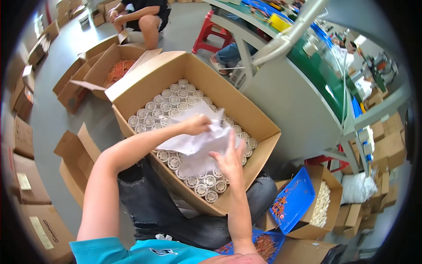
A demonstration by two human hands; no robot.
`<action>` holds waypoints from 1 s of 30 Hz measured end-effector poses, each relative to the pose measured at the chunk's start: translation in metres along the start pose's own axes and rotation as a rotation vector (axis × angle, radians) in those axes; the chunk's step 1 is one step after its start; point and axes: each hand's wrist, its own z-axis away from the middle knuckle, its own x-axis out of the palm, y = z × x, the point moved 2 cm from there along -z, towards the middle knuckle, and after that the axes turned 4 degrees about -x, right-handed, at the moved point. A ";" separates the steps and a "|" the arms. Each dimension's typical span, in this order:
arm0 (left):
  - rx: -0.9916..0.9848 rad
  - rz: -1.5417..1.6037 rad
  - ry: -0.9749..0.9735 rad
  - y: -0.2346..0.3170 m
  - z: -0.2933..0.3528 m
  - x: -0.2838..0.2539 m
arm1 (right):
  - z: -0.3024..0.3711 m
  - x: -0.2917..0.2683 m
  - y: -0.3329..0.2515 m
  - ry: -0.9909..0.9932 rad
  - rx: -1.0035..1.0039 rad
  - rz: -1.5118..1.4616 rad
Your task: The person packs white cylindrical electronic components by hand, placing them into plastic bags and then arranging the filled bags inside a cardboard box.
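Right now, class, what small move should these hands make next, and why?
Probably spread the sheet flatter with the right hand: it looks creased and covers only some round pieces in the box, while the left hand appears closed on it and the right's fingers are spread.

Discs (210,181) lie in the carton (228,94), partly beneath the sheet (198,162).

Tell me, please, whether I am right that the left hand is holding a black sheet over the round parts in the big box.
Not quite: the sheet is white, not black, as the head view shows. The left hand is indeed holding it over the round parts in the big box.
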 end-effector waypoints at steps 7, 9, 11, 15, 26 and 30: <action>0.185 0.918 -0.143 0.115 0.035 -0.009 | -0.009 -0.023 -0.011 0.430 0.069 -0.836; 0.264 0.693 0.207 0.128 0.035 -0.006 | -0.009 -0.041 -0.023 0.720 0.059 -0.627; 0.379 0.424 0.635 0.140 0.037 -0.011 | -0.013 -0.062 -0.006 1.217 -0.112 -0.629; 0.091 1.415 -0.079 0.151 0.031 0.044 | -0.010 -0.049 -0.028 1.024 -0.273 -0.400; -0.163 1.424 0.140 0.106 0.014 0.008 | -0.007 -0.032 -0.058 0.731 -0.421 0.067; 0.079 1.501 -0.232 0.105 0.015 0.060 | -0.014 -0.046 -0.060 0.448 -0.337 -0.161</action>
